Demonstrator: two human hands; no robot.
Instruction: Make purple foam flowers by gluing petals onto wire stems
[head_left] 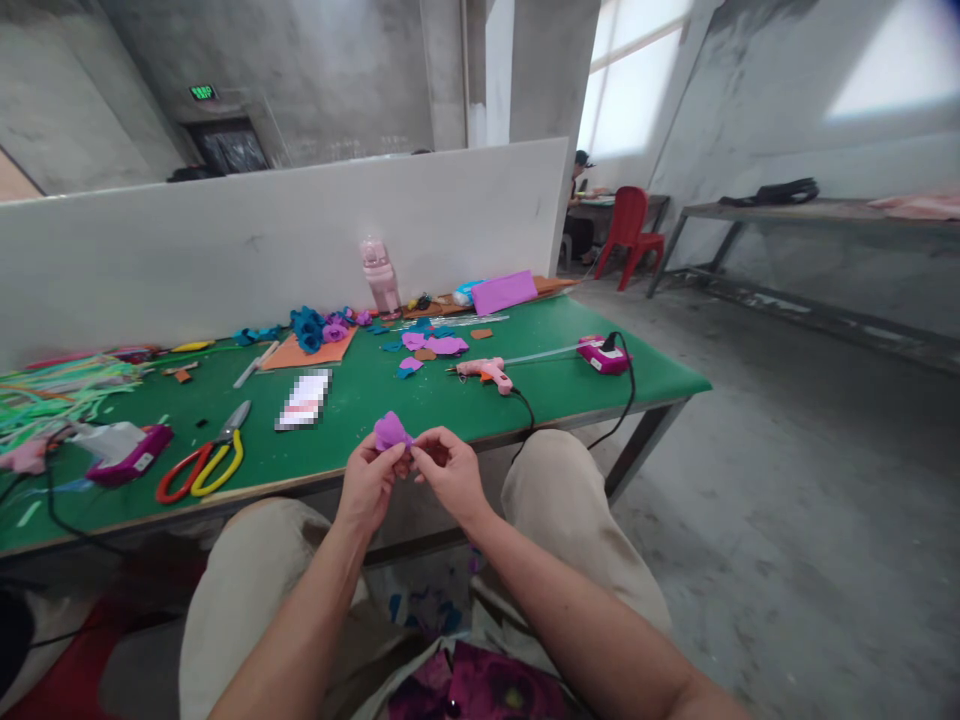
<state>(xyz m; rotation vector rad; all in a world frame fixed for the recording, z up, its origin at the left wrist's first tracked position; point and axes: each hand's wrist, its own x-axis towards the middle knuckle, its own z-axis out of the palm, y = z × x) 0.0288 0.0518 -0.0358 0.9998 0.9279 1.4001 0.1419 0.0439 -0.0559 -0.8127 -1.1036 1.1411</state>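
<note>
My left hand (pixel 367 485) and my right hand (pixel 448 470) meet just in front of the green table's near edge (pixel 525 425), above my knees. Both pinch a small purple felt piece (pixel 391 431) folded like a petal; the left holds its base, the right fingers close on its right side. A pink glue gun (pixel 486 371) lies on the table a little beyond my right hand, its black cord trailing over the edge.
Scissors with red and yellow handles (pixel 201 464) lie left. Purple and blue felt scraps (pixel 431 345), blue and purple felt flowers (pixel 319 327), a pink bottle (pixel 380 275), green strips (pixel 52 390) and a white divider (pixel 262 240) are on the table. A person sits by a red chair (pixel 628 232) far off.
</note>
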